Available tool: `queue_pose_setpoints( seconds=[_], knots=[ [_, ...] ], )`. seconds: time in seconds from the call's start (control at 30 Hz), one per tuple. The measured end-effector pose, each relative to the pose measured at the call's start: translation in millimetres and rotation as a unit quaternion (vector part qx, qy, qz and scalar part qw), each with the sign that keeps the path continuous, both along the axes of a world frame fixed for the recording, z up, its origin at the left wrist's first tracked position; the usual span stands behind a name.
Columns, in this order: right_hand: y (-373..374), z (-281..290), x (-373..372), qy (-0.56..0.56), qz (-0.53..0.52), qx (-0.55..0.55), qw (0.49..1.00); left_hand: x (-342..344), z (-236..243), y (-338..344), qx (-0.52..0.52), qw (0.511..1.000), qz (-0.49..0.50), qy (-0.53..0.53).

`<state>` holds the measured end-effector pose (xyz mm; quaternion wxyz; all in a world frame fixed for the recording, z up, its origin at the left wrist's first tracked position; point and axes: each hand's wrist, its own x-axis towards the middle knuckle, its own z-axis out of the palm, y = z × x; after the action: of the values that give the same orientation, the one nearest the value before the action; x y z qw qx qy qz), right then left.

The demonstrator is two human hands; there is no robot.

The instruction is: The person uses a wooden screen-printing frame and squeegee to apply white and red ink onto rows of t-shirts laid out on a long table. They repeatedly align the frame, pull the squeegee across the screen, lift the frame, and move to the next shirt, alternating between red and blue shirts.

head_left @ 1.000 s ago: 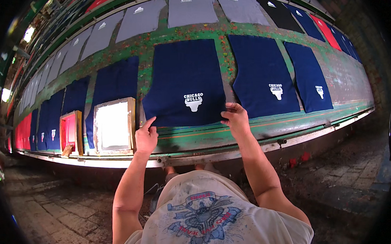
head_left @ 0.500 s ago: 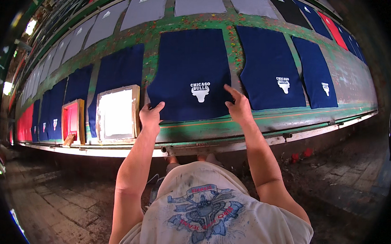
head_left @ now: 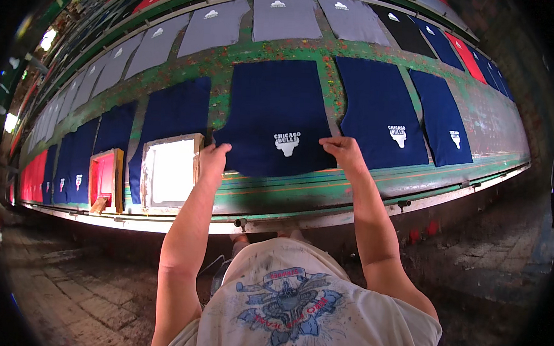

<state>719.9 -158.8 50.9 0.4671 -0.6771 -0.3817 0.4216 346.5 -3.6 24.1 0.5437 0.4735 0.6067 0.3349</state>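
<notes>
A navy fabric panel (head_left: pixel 277 99) lies in front of me, bearing a white bull-head print with lettering (head_left: pixel 287 145) low on its right half. My left hand (head_left: pixel 214 160) is closed on the panel's lower left edge, thumb on top and the other fingers mostly hidden. On the opposite side, my right hand (head_left: pixel 344 152) pinches the right edge between thumb and fingertips. The near edge of the panel sags slightly between my hands. Just left of my left hand stands a wooden-framed screen (head_left: pixel 169 171) with a bright white mesh.
The long green, paint-flecked table (head_left: pixel 258 189) has a metal rail with pegs (head_left: pixel 241 224) along its front. More printed navy panels (head_left: pixel 378 109) lie to the right. Grey panels (head_left: pixel 286 24) line the far side. Left stands a smaller pink-meshed screen (head_left: pixel 106 173) with a wooden piece (head_left: pixel 100 205) against it.
My right hand has gone from a pointing finger at the panel's right edge to a pinch on it. The view has shifted, so the table sits slightly lower.
</notes>
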Motion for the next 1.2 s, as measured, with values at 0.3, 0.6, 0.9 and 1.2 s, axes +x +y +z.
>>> queue_pose_setpoints(
  seconds=[0.3,0.6,0.9,1.2],
  knots=[
    [27.2,2.0,3.5,-0.091,0.023,0.022,0.995,21.9,-2.2,2.0,-0.104,0.99,0.094,0.015],
    [151.3,178.3,89.2,-0.068,-0.013,0.235,0.969,71.7,200.4,105.8,0.078,0.977,0.068,-0.184],
    [60.8,125.4,66.6,-0.087,0.011,0.174,0.981,57.3,140.0,43.3,0.049,0.993,0.001,-0.11],
    [-36.6,-0.4,31.0,-0.054,-0.008,-0.026,0.998,26.9,-9.2,-36.6,0.077,0.99,-0.03,0.114]
  ],
)
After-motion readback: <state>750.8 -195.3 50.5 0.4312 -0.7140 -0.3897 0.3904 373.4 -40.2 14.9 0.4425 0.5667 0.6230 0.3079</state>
